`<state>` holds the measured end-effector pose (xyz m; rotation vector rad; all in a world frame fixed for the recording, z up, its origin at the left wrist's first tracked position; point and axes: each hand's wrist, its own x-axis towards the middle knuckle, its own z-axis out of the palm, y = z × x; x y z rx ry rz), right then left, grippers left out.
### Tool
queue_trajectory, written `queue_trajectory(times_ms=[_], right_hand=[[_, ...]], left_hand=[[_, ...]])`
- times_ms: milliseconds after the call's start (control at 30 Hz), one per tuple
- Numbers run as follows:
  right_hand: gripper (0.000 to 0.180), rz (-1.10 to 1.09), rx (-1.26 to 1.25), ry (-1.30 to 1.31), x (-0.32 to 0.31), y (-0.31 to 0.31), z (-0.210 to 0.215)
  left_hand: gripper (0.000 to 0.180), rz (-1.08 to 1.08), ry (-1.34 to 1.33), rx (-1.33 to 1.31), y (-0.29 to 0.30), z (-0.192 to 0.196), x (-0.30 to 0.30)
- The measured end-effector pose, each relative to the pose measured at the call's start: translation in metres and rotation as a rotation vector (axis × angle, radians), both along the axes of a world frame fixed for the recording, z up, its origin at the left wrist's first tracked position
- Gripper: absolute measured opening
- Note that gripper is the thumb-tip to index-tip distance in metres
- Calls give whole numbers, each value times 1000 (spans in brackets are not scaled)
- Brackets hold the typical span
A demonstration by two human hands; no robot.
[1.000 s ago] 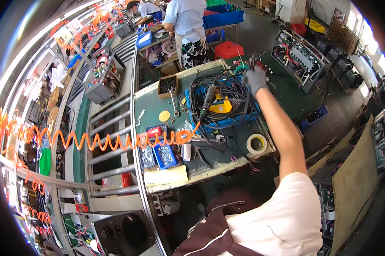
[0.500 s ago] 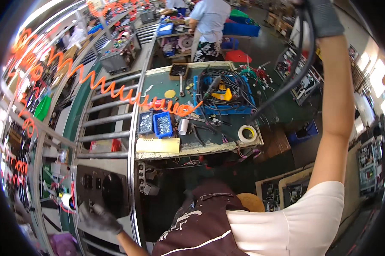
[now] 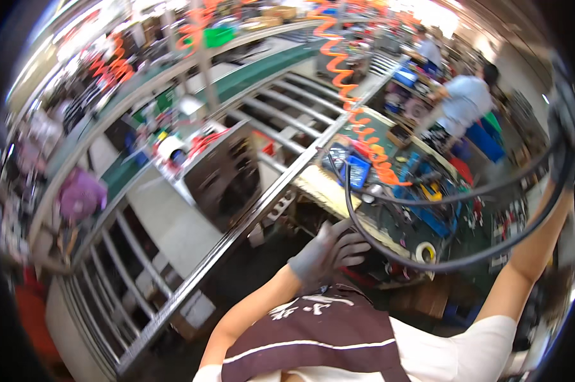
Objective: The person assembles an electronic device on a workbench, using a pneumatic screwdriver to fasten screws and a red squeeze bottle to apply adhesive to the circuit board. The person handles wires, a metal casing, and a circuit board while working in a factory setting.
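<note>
A long black cable [image 3: 465, 262] hangs in a wide loop across the right half of the view. Its upper end is in my right hand [image 3: 562, 127], raised at the far right in a grey glove and closed round it. My left hand [image 3: 329, 254], also gloved in grey, is in front of my apron with its fingers apart and nothing in them. Its fingertips are close to the low side of the loop; whether they touch it I cannot tell. Behind the loop stands the workbench [image 3: 329, 191], bearing a blue crate [image 3: 437, 219] of black cables.
A box-shaped unit with a dark panel [image 3: 220, 181] sits on the roller conveyor [image 3: 134, 245] to the left. Small blue bins [image 3: 357, 172] and a tape roll [image 3: 425, 253] are on the bench. An orange coiled hose [image 3: 341, 76] hangs above. Another person [image 3: 465, 95] stands beyond.
The view has swung to the left. My left hand has come off the dark-panelled unit to in front of my body. The cable in my right hand now spreads in a wide loop.
</note>
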<state>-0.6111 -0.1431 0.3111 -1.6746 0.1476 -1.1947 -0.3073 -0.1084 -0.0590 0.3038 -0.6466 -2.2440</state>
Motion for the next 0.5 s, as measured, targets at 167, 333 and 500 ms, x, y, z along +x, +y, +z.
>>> queue_trajectory(times_ms=[167,333,500], right_hand=[[47,49,121,-51,-17,-1,-68],[55,133,335,-31,-31,-15,-168],[55,-22,525,58,3,-26,-283]], left_hand=[[30,430,633,247,-31,-54,20],[24,878,413,179,6,-70,95],[23,889,429,-85,50,-69,118]])
